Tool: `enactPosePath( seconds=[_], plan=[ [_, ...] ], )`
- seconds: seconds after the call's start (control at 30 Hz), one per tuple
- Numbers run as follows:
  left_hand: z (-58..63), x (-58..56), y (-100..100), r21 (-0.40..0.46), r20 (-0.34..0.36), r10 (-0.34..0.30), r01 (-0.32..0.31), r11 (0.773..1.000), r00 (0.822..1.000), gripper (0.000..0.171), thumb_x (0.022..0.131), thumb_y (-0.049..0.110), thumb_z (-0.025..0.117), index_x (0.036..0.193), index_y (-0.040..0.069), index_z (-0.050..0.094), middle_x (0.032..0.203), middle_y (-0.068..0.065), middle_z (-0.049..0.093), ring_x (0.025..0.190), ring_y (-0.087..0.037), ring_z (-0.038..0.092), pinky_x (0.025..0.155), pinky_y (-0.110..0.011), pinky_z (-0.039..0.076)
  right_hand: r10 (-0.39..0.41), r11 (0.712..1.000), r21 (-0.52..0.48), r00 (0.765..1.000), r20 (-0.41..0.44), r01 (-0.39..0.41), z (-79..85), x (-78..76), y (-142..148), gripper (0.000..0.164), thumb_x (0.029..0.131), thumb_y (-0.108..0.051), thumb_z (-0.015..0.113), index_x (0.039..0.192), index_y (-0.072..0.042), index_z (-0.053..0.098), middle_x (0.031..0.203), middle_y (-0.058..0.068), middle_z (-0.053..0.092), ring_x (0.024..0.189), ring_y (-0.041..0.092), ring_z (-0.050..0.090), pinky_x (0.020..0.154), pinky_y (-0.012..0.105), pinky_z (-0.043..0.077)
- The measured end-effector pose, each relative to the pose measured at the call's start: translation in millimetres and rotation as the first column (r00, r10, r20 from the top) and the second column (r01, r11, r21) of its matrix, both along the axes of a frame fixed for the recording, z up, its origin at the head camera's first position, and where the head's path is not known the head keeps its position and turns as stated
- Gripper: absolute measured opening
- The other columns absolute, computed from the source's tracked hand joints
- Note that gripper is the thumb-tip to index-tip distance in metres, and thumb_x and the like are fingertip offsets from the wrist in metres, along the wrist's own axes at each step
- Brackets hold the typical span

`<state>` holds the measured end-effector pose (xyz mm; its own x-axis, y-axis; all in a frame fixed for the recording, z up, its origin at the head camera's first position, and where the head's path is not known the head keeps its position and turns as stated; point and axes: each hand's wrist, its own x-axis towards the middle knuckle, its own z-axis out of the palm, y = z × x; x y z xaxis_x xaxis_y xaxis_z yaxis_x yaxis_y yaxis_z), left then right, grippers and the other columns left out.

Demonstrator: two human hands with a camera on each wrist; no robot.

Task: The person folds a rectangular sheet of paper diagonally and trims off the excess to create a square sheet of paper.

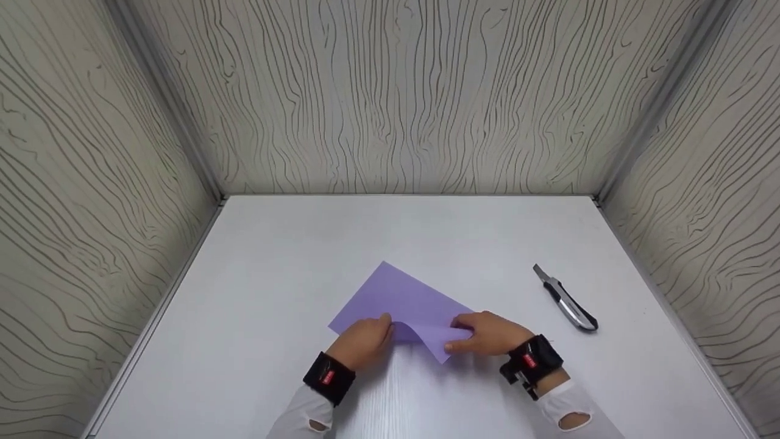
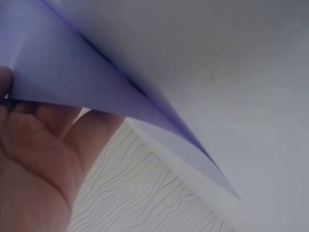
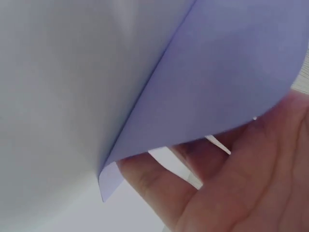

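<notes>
A sheet of purple paper (image 1: 399, 296) lies at an angle on the white table, its near edge raised in a curve between the hands. My left hand (image 1: 361, 342) pinches that near edge left of the curve, with the thumb on top. At the right end, my right hand (image 1: 492, 334) grips the sheet between thumb and fingers, beside a corner that points toward me. In the left wrist view, the fingers of the left hand (image 2: 38, 159) lie under the paper (image 2: 72, 72). The right wrist view has the right hand (image 3: 236, 179) behind the bent paper (image 3: 212, 77).
A utility knife (image 1: 570, 303) with a silver and black handle lies to the right of the paper, blade end pointing away from me. Wood-grain panels (image 1: 390, 97) enclose the white table (image 1: 274, 244) at the back and both sides.
</notes>
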<state>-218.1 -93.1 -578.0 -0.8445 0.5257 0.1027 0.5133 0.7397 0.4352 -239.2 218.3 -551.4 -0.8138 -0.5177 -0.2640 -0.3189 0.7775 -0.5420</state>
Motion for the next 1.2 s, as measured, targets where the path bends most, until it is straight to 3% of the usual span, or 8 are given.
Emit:
enactPosePath(
  seconds=[0.13,0.23,0.37,0.43,0.53,1.0,1.1,1.2],
  plan=[
    [1.3,-0.3,-1.5,-0.006,0.028,0.011,-0.011,1.000,1.000,0.019,0.115,0.017,0.046,0.099,0.009,0.051,0.072,0.004,0.042,0.067,-0.020,0.058,0.066,-0.035,0.054,-0.002,1.000,-0.030,1.000,0.018,0.003,1.4,1.4,6.6,0.076,0.097,-0.058,0.075,0.146,-0.002,0.063,0.143,0.022,0.071,0.130,0.040,0.068,0.112,0.064,0.052],
    [1.0,-0.2,-2.6,-0.001,0.036,0.009,-0.009,1.000,0.999,0.019,0.115,0.018,0.046,0.100,0.008,0.052,0.072,0.004,0.044,0.069,-0.020,0.061,0.067,-0.035,0.056,-0.007,0.998,-0.067,0.999,-0.036,0.005,-0.6,0.9,12.7,0.078,0.099,-0.055,0.074,0.149,0.003,0.058,0.148,0.026,0.067,0.140,0.046,0.063,0.117,0.067,0.049],
    [-0.2,-0.3,-4.5,0.015,0.039,-0.005,0.004,1.000,0.999,0.021,0.115,0.017,0.045,0.097,0.007,0.052,0.072,0.005,0.042,0.065,-0.016,0.053,0.063,-0.032,0.050,-0.062,0.993,-0.115,0.979,-0.192,0.040,-7.1,-2.4,19.0,0.044,0.105,-0.039,0.072,0.129,-0.003,0.068,0.123,0.014,0.079,0.112,0.027,0.074,0.099,0.047,0.061],
    [-0.6,-0.4,-6.0,0.025,0.056,-0.006,0.005,1.000,0.998,0.022,0.115,0.016,0.045,0.096,0.008,0.051,0.072,0.006,0.039,0.064,-0.013,0.046,0.062,-0.029,0.044,-0.115,0.986,-0.149,0.963,-0.242,0.081,-10.1,-3.8,20.9,0.026,0.105,-0.028,0.071,0.119,-0.006,0.071,0.109,0.007,0.080,0.097,0.016,0.071,0.086,0.035,0.059],
    [-1.5,-0.4,-8.4,0.043,0.095,-0.002,-0.002,0.999,0.996,0.022,0.115,0.017,0.045,0.095,0.009,0.051,0.072,0.007,0.036,0.064,-0.010,0.040,0.061,-0.027,0.040,-0.195,0.969,-0.202,0.943,-0.268,0.143,-14.2,-5.5,22.8,0.016,0.103,-0.018,0.072,0.112,-0.005,0.076,0.099,0.004,0.080,0.087,0.009,0.066,0.077,0.026,0.054],
    [0.2,5.1,-9.7,0.101,0.144,0.006,-0.021,0.995,0.990,0.026,0.115,0.023,0.047,0.091,0.012,0.053,0.072,0.009,0.040,0.066,-0.008,0.044,0.064,-0.026,0.044,-0.418,0.895,-0.262,0.885,-0.206,0.362,-30.4,-15.1,10.9,0.009,0.100,-0.008,0.073,0.092,-0.005,0.076,0.083,0.003,0.074,0.081,0.014,0.063,0.076,0.030,0.052],
    [0.8,4.6,-7.9,0.116,0.145,0.018,-0.035,0.993,0.989,0.026,0.116,0.028,0.046,0.100,0.010,0.054,0.073,0.005,0.047,0.068,-0.013,0.052,0.066,-0.030,0.049,-0.437,0.889,-0.247,0.875,-0.209,0.385,-31.6,-16.1,7.1,0.010,0.098,-0.007,0.074,0.089,-0.005,0.076,0.083,0.003,0.075,0.081,0.015,0.064,0.077,0.034,0.053],
    [1.7,1.7,-4.0,0.112,0.124,0.034,-0.048,0.993,0.992,0.030,0.116,0.028,0.045,0.123,0.001,0.057,0.087,-0.011,0.069,0.083,-0.028,0.073,0.079,-0.040,0.061,-0.454,0.884,-0.227,0.866,-0.211,0.409,-32.4,-17.5,5.4,0.011,0.098,-0.008,0.075,0.087,-0.006,0.075,0.082,0.003,0.074,0.080,0.017,0.065,0.078,0.036,0.054]
  ],
)
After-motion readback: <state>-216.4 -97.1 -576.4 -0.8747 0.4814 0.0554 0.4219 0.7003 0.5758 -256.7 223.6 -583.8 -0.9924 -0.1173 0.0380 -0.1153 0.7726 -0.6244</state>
